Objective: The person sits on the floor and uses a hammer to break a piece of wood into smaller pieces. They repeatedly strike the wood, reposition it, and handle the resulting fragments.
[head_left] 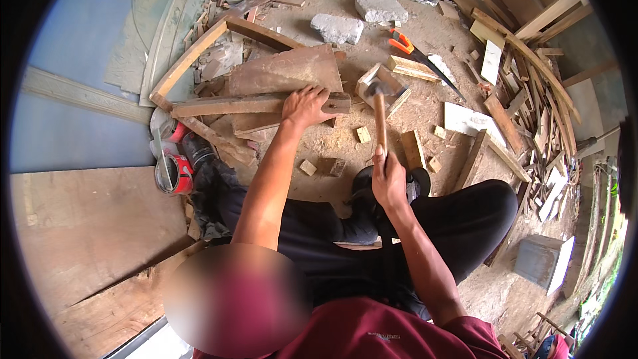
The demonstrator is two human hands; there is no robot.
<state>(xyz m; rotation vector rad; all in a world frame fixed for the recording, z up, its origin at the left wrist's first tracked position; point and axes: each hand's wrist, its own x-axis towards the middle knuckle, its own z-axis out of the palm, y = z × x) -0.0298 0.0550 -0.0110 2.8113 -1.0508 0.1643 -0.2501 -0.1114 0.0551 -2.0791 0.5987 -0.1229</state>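
Observation:
My left hand [307, 105] grips a squared wooden beam [229, 104] near its right end, with fingers over the top. The beam forms one side of an angled wooden frame [189, 60] on the ground. Behind the beam a wide brown board [282, 70] lies inside the frame. Closed around the lower handle of a hammer [380, 119] is my right hand [389, 179]. The hammer's head, somewhat blurred, overlaps a box-like wooden piece [397, 98] to the right of the beam's end; whether they touch, I cannot tell.
A handsaw [425, 60] with an orange handle lies beyond the hammer, near two grey stone chunks [337, 28]. Small wood offcuts [363, 134] dot the dirt floor. Red cans [176, 174] stand at left, a plywood sheet [93, 226] nearer. Scrap timber [531, 93] piles up at right.

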